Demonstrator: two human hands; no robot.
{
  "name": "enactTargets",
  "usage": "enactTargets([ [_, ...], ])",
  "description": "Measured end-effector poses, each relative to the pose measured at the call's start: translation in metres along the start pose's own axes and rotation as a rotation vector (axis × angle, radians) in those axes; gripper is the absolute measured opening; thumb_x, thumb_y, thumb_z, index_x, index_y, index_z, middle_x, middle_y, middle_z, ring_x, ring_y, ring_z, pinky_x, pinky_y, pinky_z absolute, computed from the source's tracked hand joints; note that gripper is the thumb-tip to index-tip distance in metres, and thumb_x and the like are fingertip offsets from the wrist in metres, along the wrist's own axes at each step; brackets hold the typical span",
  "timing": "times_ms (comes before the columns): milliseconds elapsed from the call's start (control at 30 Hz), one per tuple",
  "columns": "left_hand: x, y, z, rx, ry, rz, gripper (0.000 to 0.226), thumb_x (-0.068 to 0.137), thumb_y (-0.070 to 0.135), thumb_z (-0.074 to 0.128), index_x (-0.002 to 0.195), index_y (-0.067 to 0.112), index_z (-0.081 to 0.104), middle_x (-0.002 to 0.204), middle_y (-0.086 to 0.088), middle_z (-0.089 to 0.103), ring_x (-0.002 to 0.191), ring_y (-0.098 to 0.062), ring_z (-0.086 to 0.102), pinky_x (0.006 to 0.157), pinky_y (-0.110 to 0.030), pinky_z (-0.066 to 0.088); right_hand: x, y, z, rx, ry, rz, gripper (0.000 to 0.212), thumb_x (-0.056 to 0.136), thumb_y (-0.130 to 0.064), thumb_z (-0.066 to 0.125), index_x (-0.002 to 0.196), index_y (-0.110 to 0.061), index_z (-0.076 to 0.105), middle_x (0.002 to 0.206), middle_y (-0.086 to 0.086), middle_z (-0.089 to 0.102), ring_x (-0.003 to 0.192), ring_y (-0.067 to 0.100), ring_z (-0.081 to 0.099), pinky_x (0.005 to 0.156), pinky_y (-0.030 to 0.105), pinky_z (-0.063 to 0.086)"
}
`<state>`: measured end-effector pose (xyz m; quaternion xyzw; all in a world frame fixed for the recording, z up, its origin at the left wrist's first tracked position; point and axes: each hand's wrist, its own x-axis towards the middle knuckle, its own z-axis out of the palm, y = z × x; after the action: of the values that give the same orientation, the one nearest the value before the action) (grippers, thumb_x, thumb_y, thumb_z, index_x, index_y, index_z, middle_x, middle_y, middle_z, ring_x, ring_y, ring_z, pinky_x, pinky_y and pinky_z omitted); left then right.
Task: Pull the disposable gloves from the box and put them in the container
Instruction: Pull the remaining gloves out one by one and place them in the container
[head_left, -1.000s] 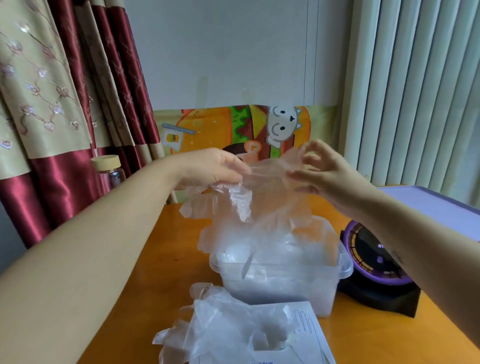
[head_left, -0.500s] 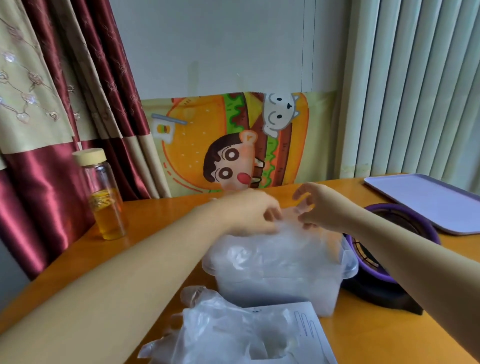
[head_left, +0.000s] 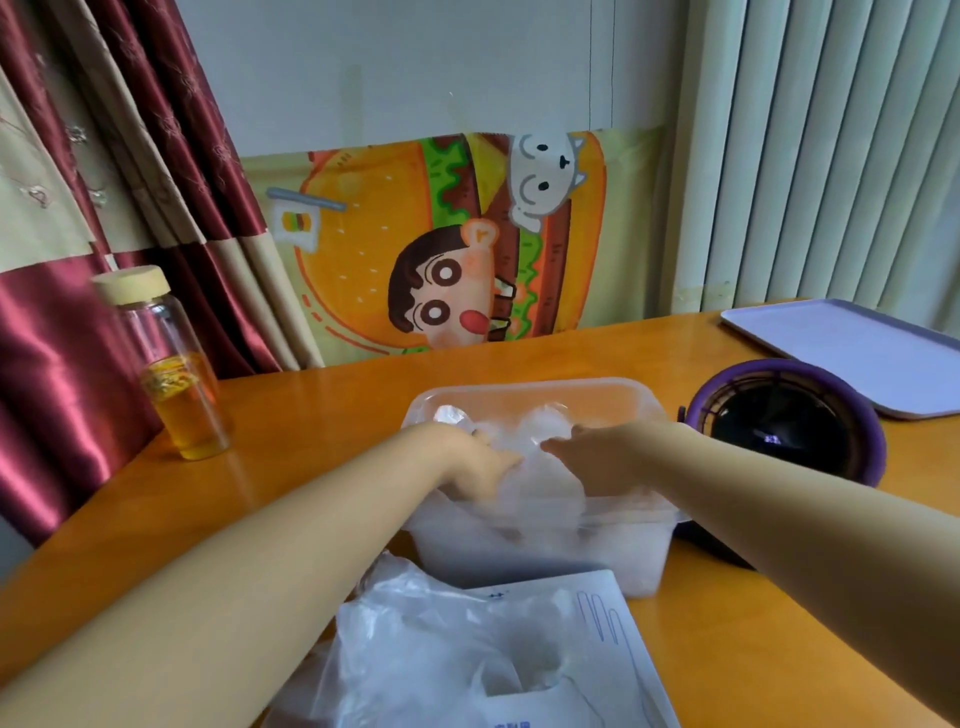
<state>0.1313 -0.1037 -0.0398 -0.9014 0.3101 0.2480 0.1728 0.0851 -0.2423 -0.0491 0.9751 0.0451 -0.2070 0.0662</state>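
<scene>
Pressing: left hand (head_left: 475, 462) and right hand (head_left: 589, 457) sit side by side, almost touching, inside the clear rectangular plastic container (head_left: 535, 392), both on the crumpled clear disposable gloves (head_left: 540, 486) heaped in it.
Left hand: fingers sunk into the film and blurred; I cannot tell whether they grip.
Right hand: palm down, fingers fairly straight on the gloves.
Box: white cardboard glove box (head_left: 618, 629) on the orange wooden worktop (head_left: 311, 415), just in front of the container, a loose bunch of clear gloves (head_left: 431, 639) spilling from its top.
Far left: lidded glass bottle of amber liquid (head_left: 176, 374), well apart.
</scene>
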Motion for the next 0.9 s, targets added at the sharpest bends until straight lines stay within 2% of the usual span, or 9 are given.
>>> enactTargets([
  [67, 0.007, -0.002, 0.006, 0.034, -0.053, -0.039, 0.075, 0.100, 0.032, 0.046, 0.153, 0.030, -0.008, 0.161, -0.007, -0.012, 0.146, -0.035, 0.009, 0.113, -0.044, 0.024, 0.002, 0.004, 0.004, -0.124, -0.045, -0.015, 0.054, 0.103, -0.022, 0.023, 0.152, -0.023, 0.000, 0.159, 0.009, 0.006, 0.142, 0.034, 0.021, 0.110, 0.041, 0.029],
  [133, 0.011, -0.003, 0.011, 0.040, -0.062, -0.036, 0.066, 0.104, 0.033, 0.035, 0.152, 0.032, -0.009, 0.161, -0.004, -0.013, 0.148, -0.032, 0.000, 0.116, -0.047, 0.010, 0.003, 0.004, 0.005, -0.247, -0.031, -0.070, 0.051, 0.104, -0.032, 0.013, 0.152, -0.023, -0.002, 0.160, 0.006, 0.004, 0.143, 0.031, 0.020, 0.112, 0.041, 0.023],
  [300, -0.023, -0.009, -0.003, -0.121, 0.120, 0.053, 0.077, 0.095, 0.046, 0.051, 0.154, 0.026, 0.007, 0.160, 0.001, 0.016, 0.143, -0.020, 0.025, 0.110, -0.030, 0.024, -0.020, 0.000, -0.010, -0.101, 0.082, -0.018, 0.068, 0.095, -0.025, 0.053, 0.151, -0.018, 0.015, 0.154, 0.004, 0.026, 0.138, 0.024, 0.031, 0.107, 0.032, 0.032],
  [433, -0.076, -0.022, -0.007, -0.438, 0.582, 0.174, 0.050, 0.089, 0.038, 0.064, 0.135, 0.030, 0.048, 0.128, 0.013, 0.056, 0.102, 0.000, 0.055, 0.087, -0.017, 0.044, -0.063, -0.012, -0.028, 0.133, 0.616, -0.134, 0.046, 0.084, -0.037, 0.067, 0.125, -0.020, 0.057, 0.118, -0.002, 0.063, 0.096, 0.013, 0.059, 0.079, 0.023, 0.048],
  [500, -0.102, -0.021, 0.004, -0.564, 0.725, 0.272, 0.023, 0.089, 0.033, 0.065, 0.111, 0.029, 0.063, 0.103, 0.019, 0.063, 0.088, 0.007, 0.057, 0.073, -0.007, 0.045, -0.084, -0.029, -0.021, 0.242, 0.663, -0.284, 0.026, 0.084, -0.037, 0.067, 0.107, -0.025, 0.065, 0.094, -0.015, 0.065, 0.073, -0.005, 0.055, 0.062, 0.009, 0.042],
  [567, -0.125, -0.016, 0.019, -0.608, 0.708, 0.314, 0.012, 0.085, 0.036, 0.068, 0.094, 0.029, 0.066, 0.088, 0.018, 0.065, 0.081, 0.008, 0.059, 0.069, -0.008, 0.046, -0.101, -0.049, -0.007, 0.280, 0.507, -0.404, 0.026, 0.080, -0.045, 0.068, 0.102, -0.030, 0.066, 0.081, -0.024, 0.057, 0.064, -0.012, 0.051, 0.059, 0.002, 0.039],
  [667, -0.144, -0.012, 0.042, -0.600, 0.463, 0.262, 0.039, 0.064, 0.063, 0.069, 0.095, 0.039, 0.061, 0.089, 0.020, 0.064, 0.081, 0.004, 0.062, 0.074, -0.019, 0.054, -0.104, -0.068, 0.019, 0.310, 0.345, -0.459, 0.036, 0.080, -0.048, 0.067, 0.110, -0.030, 0.064, 0.079, -0.027, 0.050, 0.065, -0.020, 0.048, 0.059, -0.003, 0.035],
  [800, -0.143, -0.009, 0.063, -0.467, 0.346, 0.196, 0.069, 0.063, 0.066, 0.070, 0.124, 0.048, 0.043, 0.110, 0.032, 0.048, 0.103, 0.005, 0.051, 0.085, -0.013, 0.041, -0.095, -0.073, 0.026, 0.438, 0.424, -0.456, 0.016, 0.089, -0.028, 0.064, 0.101, -0.023, 0.073, 0.093, -0.015, 0.067, 0.067, -0.012, 0.053, 0.065, 0.001, 0.040],
  [900, -0.130, -0.010, 0.076, -0.402, 0.456, 0.193, 0.057, 0.076, 0.052, 0.072, 0.126, 0.037, 0.051, 0.118, 0.024, 0.055, 0.105, -0.001, 0.054, 0.091, -0.023, 0.047, -0.098, -0.070, 0.020, 0.572, 0.538, -0.415, 0.009, 0.089, -0.024, 0.064, 0.089, -0.021, 0.073, 0.077, -0.022, 0.060, 0.063, -0.009, 0.056, 0.061, 0.005, 0.040],
])
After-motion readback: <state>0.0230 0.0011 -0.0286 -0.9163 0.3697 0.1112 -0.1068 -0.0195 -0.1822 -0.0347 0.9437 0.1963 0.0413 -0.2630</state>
